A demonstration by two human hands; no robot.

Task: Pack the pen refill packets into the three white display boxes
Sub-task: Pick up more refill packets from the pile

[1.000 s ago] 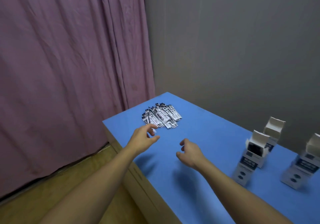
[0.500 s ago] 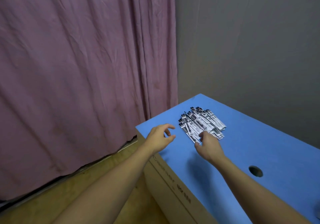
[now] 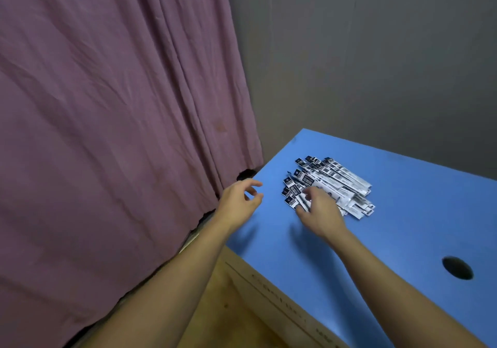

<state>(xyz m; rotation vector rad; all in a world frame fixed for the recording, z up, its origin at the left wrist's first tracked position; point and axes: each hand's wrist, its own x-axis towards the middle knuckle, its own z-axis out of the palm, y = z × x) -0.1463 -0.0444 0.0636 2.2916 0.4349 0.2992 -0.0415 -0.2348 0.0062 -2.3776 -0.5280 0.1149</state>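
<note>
Print on the refill packets [image 3: 330, 183] and lettering along the counter [image 3: 403, 199] edge are too blurred to read.

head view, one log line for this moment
right hand on packet pile | left hand empty, near table corner | boxes unseen

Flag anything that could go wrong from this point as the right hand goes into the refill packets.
1. The pen refill packets lie overlapped in a loose heap, so the right hand, fingers curled onto its near edge, may drag several or scatter them.
2. The heap sits near the blue table corner; a sweep could push packets off.
3. No display boxes are in view, so the carry needs a turn of the head.
</note>
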